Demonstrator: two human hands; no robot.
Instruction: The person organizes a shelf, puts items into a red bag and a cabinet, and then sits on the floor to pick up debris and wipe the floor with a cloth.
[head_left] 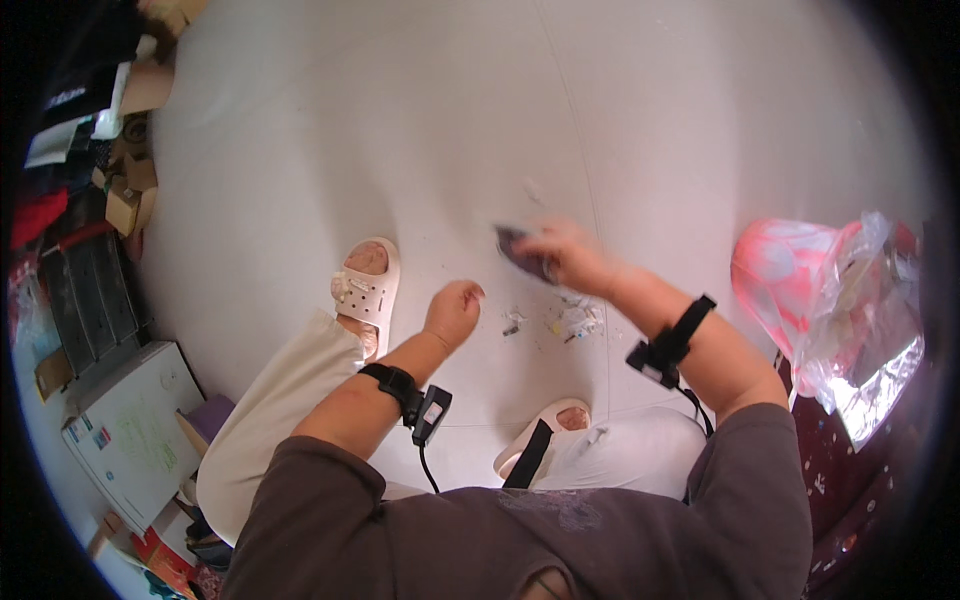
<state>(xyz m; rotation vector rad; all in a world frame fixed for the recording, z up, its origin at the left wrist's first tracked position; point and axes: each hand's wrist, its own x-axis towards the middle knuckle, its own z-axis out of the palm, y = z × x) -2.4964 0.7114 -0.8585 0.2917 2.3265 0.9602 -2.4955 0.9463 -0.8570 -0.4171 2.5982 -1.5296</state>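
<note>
A white board [125,440] lay at far left. The left hand [455,308] hovered over the floor [420,130], fingers curled loosely, holding nothing. Small scraps [570,322] lay between the hands. The right hand [565,252] gripped a dark, blurred object [520,250], perhaps a brush. A pink plastic bag [790,265] sat rightmost.

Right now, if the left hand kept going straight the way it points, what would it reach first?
Probably the small litter scraps on the white floor, just right of the closed left hand. Depth is unclear, so it might pass above them.
</note>
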